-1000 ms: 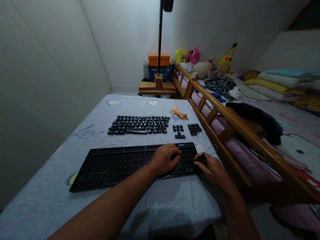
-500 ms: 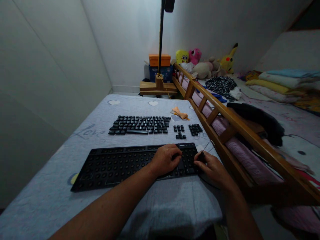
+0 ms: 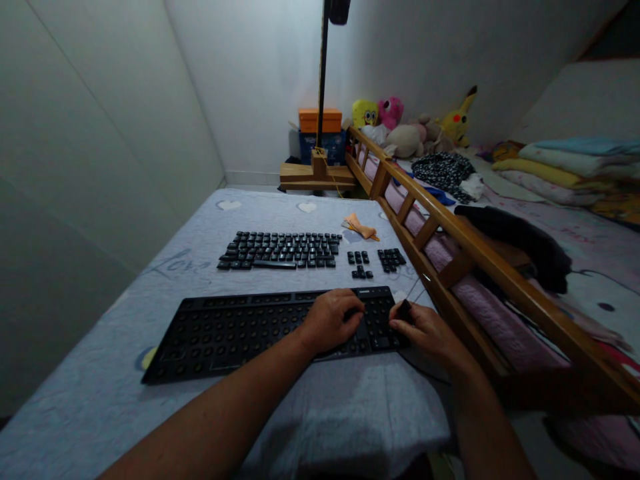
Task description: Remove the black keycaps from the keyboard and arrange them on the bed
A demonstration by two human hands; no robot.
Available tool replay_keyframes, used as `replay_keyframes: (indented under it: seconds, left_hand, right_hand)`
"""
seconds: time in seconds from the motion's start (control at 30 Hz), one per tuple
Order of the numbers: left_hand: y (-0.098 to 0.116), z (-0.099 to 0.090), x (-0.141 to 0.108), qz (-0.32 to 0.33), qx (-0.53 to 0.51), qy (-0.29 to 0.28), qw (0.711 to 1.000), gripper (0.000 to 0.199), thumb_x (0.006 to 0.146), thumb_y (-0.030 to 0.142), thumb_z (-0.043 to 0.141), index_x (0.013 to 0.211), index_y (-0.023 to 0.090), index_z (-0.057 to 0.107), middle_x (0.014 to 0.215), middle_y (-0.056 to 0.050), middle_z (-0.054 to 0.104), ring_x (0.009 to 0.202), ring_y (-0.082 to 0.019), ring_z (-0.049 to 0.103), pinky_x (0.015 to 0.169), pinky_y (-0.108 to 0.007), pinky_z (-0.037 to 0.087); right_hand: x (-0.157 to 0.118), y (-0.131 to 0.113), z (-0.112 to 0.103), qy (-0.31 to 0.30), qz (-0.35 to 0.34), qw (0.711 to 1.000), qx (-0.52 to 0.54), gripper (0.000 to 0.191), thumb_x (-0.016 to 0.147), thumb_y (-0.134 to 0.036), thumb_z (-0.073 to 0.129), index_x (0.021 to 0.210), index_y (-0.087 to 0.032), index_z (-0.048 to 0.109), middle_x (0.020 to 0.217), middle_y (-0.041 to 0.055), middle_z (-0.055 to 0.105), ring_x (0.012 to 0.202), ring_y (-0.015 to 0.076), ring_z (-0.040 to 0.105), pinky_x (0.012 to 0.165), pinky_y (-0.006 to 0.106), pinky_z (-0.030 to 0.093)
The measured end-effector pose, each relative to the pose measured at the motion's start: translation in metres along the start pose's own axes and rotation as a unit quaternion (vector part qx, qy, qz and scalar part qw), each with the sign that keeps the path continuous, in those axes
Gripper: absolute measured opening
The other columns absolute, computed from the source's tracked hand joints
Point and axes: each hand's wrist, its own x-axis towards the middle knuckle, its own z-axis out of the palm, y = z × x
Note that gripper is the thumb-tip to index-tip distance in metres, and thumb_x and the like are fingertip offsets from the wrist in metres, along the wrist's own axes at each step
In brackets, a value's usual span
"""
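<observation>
Grey wall on the left, then the table (image 3: 100, 393) under a pale printed cloth. Keyboard base (image 3: 235, 330), black, caps off, lies along the near half of the table, its left end toward the near-left corner, its right end close to the right edge. Beyond it, mid-table, loose keycaps (image 3: 280, 250) laid out in keyboard rows, with two smaller groups to their right near the right edge. Orange cloth scrap (image 3: 361, 227) at the far-right part of the table. Left hand (image 3: 330, 320) rests palm down on the right portion of the base, fingers curled loosely, pressing on it and gripping nothing. Right hand (image 3: 427, 330) sits at the base's right end, at the table's right edge, thumb and forefinger pinched narrow on a small black keycap (image 3: 405, 311) touching the base's right edge. Thin cable runs off the table edge just beyond that hand. Past the table's far edge: a wooden stand with a black pole, and orange and blue boxes. Right of the table: a wooden bed rail (image 3: 450, 247), then a bed with plush toys, a dark garment and folded blankets.
</observation>
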Motion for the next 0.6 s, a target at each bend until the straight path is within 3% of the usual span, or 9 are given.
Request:
replay_keyframes:
  seconds: [0.6]
  left_hand:
    - [0.0000, 0.0000, 0.0003, -0.002, 0.004, -0.001, 1.000, 0.012, 0.081, 0.011, 0.061, 0.086, 0.018, 0.069, 0.085, -0.004, 0.069, 0.081, -0.017, 0.065, 0.076, -0.028, 0.051]
  right_hand:
    - [0.0057, 0.0015, -0.0037, -0.012, 0.008, 1.000, 0.024, 0.013, 0.083, -0.031, 0.060, 0.082, -0.018, 0.064, 0.076, 0.0002, 0.064, 0.071, 0.0169, 0.060, 0.065, 0.027, 0.044]
